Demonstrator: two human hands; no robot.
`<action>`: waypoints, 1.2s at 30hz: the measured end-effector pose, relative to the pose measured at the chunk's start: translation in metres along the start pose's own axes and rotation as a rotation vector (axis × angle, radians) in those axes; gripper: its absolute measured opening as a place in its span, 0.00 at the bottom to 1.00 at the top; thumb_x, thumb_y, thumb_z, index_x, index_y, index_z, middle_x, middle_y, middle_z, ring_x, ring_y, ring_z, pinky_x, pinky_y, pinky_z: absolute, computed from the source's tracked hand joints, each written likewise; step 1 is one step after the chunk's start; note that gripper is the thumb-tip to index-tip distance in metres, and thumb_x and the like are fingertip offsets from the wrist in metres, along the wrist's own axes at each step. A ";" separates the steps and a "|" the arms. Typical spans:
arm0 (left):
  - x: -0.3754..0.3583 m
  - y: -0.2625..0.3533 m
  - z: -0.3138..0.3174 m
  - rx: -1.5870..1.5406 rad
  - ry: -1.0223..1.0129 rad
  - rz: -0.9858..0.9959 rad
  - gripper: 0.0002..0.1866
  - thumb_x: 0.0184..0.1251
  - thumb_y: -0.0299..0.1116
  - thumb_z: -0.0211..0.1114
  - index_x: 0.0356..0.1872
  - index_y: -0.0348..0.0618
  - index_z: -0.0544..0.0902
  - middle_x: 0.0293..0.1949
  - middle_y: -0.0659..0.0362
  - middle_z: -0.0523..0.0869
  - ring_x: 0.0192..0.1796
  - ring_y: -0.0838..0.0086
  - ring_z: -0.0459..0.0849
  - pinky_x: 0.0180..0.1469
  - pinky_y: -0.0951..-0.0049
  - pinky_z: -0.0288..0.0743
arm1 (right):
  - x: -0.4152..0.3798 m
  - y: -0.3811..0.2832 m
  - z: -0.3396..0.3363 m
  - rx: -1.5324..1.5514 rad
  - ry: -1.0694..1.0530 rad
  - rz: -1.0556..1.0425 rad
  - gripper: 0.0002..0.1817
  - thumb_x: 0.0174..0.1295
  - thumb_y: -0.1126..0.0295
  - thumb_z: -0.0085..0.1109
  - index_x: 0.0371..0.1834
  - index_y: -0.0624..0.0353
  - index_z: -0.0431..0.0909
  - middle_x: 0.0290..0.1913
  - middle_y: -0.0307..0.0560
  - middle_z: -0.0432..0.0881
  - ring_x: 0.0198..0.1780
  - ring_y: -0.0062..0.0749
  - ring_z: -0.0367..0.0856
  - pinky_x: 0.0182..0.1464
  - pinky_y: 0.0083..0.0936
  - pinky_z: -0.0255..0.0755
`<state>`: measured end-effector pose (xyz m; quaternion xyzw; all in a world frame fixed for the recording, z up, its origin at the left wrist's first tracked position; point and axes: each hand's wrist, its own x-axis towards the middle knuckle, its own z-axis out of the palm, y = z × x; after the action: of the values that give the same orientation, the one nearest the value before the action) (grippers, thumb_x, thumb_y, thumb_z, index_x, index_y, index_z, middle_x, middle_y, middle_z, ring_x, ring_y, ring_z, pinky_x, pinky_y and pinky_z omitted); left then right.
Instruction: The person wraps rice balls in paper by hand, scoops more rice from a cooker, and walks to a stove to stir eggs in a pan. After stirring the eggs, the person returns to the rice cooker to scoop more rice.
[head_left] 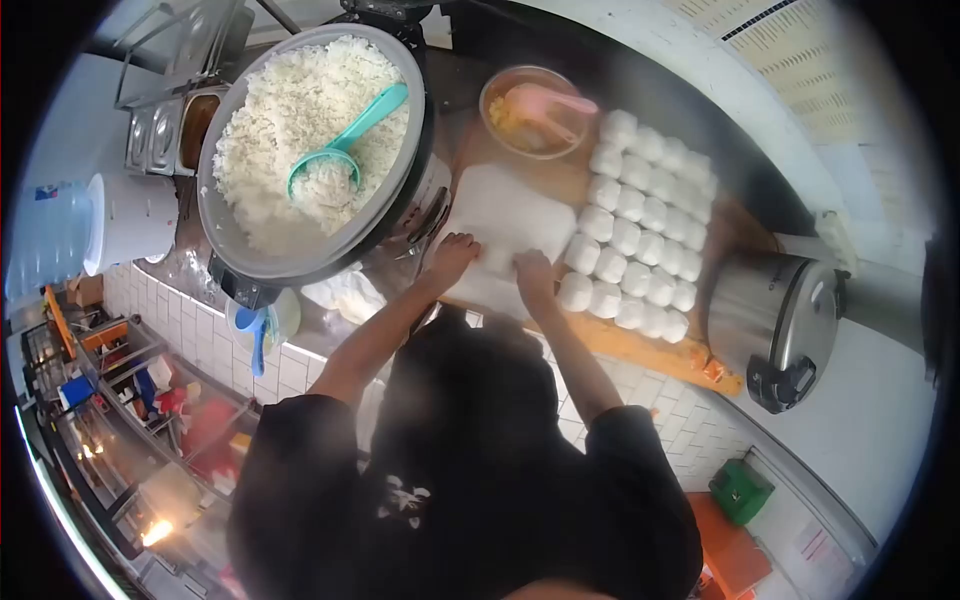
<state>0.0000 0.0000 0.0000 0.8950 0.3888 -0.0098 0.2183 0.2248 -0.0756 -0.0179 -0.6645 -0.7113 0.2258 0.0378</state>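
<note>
Under the curled left hand (456, 257) and right hand (534, 270), a white sheet (512, 208) is seemingly worked; grasp cannot be told; even pressure seems needed.

The place could be recognised as a kitchen, apparently one run for trade, since food was laid out in bulk. A broad cooker (235, 252) was heaped with rice (285, 90), into which a scoop (362, 123) was sunk. Dozens of white balls (628, 235) were ranged in close rows on a board (650, 362), more than would be expected in a home. A bowl (492, 132) of yellow food was set near them, and a steel pot (750, 315) was placed by the board's end. Metal pans (164, 135) were racked beside the cooker, and white tiles (225, 340) were seen below the counter (455, 75).
</note>
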 end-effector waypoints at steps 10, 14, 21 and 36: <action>-0.016 -0.015 0.001 -0.041 0.147 0.209 0.12 0.62 0.36 0.63 0.46 0.49 0.82 0.42 0.55 0.86 0.49 0.63 0.83 0.51 0.61 0.74 | -0.014 0.017 -0.030 0.253 0.178 -0.288 0.14 0.58 0.74 0.57 0.47 0.58 0.80 0.47 0.48 0.84 0.52 0.45 0.79 0.54 0.39 0.72; 0.004 -0.002 -0.021 -0.112 -0.039 -0.097 0.07 0.62 0.35 0.61 0.40 0.49 0.81 0.32 0.58 0.86 0.42 0.67 0.86 0.49 0.64 0.74 | 0.022 0.043 -0.006 0.367 -0.081 -0.238 0.17 0.53 0.78 0.59 0.49 0.58 0.78 0.40 0.50 0.83 0.49 0.45 0.79 0.52 0.37 0.74; 0.046 -0.002 -0.008 -0.118 -0.017 -0.170 0.08 0.56 0.28 0.64 0.37 0.45 0.78 0.42 0.50 0.84 0.43 0.50 0.82 0.45 0.54 0.74 | 0.038 -0.015 -0.027 0.059 0.272 -0.081 0.08 0.52 0.77 0.58 0.36 0.57 0.76 0.31 0.50 0.79 0.38 0.50 0.80 0.41 0.44 0.74; -0.005 0.025 -0.022 -1.413 -0.025 -0.162 0.09 0.66 0.29 0.67 0.43 0.39 0.77 0.39 0.61 0.81 0.47 0.75 0.81 0.54 0.71 0.76 | -0.028 -0.016 -0.113 0.953 -0.080 0.267 0.12 0.46 0.79 0.62 0.34 0.59 0.73 0.31 0.37 0.73 0.38 0.23 0.73 0.39 0.22 0.69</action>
<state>0.0104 -0.0100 0.0304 0.5076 0.3648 0.2182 0.7495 0.2534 -0.0719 0.0964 -0.6496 -0.4384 0.5540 0.2808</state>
